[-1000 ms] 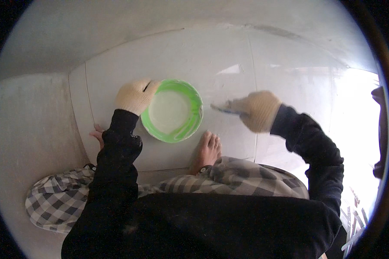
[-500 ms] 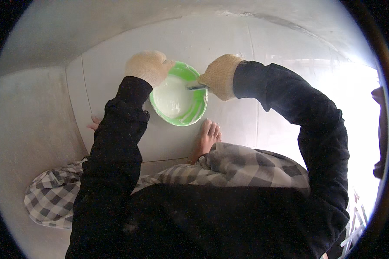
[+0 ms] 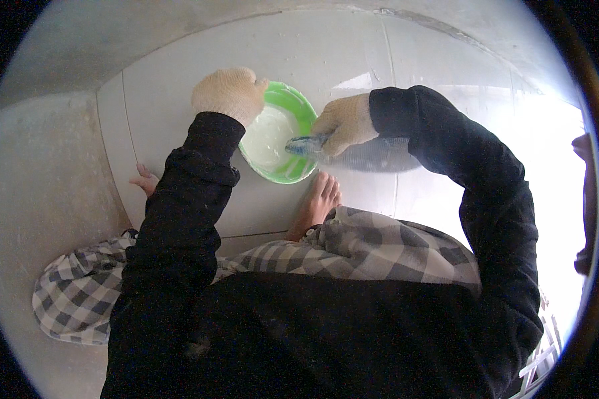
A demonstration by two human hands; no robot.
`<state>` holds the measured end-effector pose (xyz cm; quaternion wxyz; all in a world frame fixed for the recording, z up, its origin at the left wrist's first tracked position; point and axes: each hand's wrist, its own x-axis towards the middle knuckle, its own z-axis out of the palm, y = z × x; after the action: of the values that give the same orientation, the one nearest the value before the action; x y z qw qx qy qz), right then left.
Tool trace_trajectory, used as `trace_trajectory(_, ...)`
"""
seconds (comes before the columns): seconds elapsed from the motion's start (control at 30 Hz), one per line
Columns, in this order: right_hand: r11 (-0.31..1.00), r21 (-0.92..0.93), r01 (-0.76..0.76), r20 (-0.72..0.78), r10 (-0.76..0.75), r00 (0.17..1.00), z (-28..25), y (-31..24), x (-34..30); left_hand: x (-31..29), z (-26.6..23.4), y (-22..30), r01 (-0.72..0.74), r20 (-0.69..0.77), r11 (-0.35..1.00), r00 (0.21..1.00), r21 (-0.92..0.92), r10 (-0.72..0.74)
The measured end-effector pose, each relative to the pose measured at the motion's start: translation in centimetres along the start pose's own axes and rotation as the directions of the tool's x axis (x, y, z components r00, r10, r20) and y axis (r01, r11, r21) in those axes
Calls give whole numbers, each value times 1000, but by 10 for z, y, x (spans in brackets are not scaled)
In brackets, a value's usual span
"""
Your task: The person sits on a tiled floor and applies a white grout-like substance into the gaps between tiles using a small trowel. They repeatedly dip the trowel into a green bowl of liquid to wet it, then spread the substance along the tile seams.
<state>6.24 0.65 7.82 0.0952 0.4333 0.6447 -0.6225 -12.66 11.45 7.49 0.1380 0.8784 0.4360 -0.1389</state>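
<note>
My left hand [image 3: 229,96], in a cream knit glove, is closed on the far left rim of a green bucket [image 3: 304,106]. Thick white paste [image 3: 269,136] lies inside it, with smears up the inner wall. At the bucket's right side my right hand [image 3: 347,123], gloved alike, grips a long, grey, see-through-looking object [image 3: 379,156] with a blue end. That blue end reaches over the right rim above the paste, while the ribbed-looking body runs back beneath my wrist. Blur leaves its exact kind unclear.
Pale floor tiles [image 3: 180,100] with thin joints lie under the bucket. My bare foot [image 3: 323,193] is close to its near side. Grey walls [image 3: 40,166] rise at the left and far side. Strong light washes out the right, where some white bars [image 3: 542,362] show.
My right hand has turned the object, so its long grey body now shows beneath the wrist. The left hand keeps its hold on the bucket. The whole view has shifted slightly.
</note>
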Motion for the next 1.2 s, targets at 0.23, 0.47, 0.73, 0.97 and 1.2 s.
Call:
trace_trajectory(0.23,830,546,110,-110,-59,992,8,9,-24,-9,-4,0,46,64,996,997,77,-51)
trace_trajectory(0.47,830,-475,-293,-264,183,947,-33,-2,-13,-15,2,15,-61,-42,995,997,76,64)
trace_trajectory(0.73,973,-231,3,12,0,1000,1,-9,17,-21,-1,26,-24,-81,999,996,27,26)
trace_trajectory(0.97,674,723,150,-42,-174,984,13,35,-21,-26,24,-26,36,-118,995,992,-93,-47)
trace_trajectory(1.2,958,273,-81,-642,245,727,-13,83,-138,-65,91,-77,178,-128,820,948,-544,-290)
